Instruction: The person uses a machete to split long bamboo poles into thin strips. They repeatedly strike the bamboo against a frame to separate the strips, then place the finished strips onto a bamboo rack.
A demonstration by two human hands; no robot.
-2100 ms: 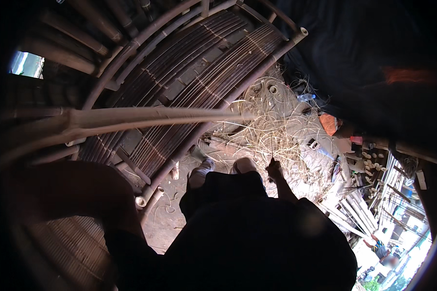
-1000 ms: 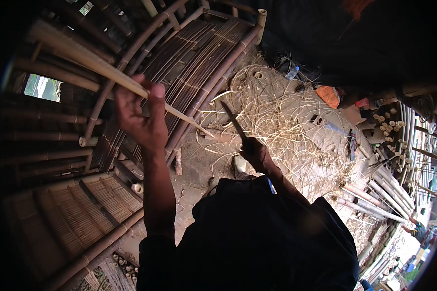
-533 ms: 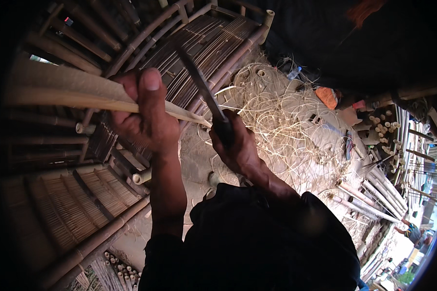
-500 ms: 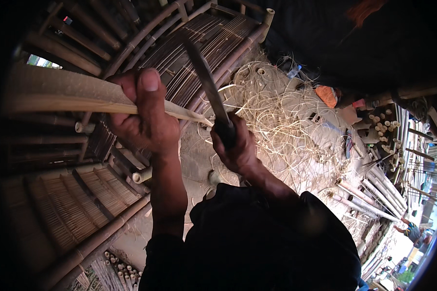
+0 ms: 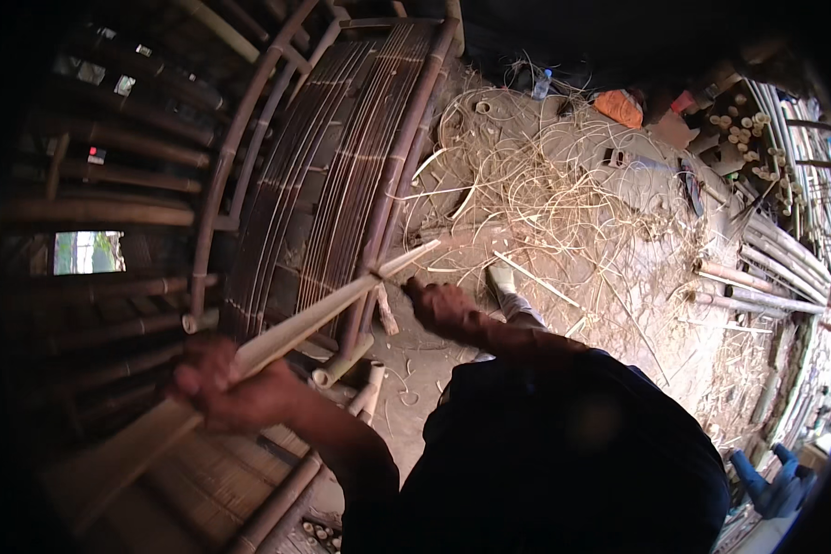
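Note:
My left hand [image 5: 235, 383], blurred, is wrapped round a long split bamboo strip [image 5: 305, 321]. The strip slants from the dark lower left up to a pale, narrow tip beside the slatted bench. On the other side of that tip, my right hand [image 5: 445, 309] is closed round the dark handle of a large knife [image 5: 414, 290]. Its blade is hard to make out here; it seems to lie nearly edge-on, across the strip close to the tip.
A bamboo bench [image 5: 365, 166] stands left of the strip, with woven bamboo panels [image 5: 222, 471] below. Curled shavings [image 5: 563, 194] litter the ground around a foot [image 5: 503, 280]. Bamboo poles [image 5: 757, 300] are stacked at right; a person in blue [image 5: 774, 485] is at lower right.
The strip has swung from nearly level to a slant, its left end dropping. My left hand has moved down and left. The knife, upright before, has come down toward the strip; the view has turned.

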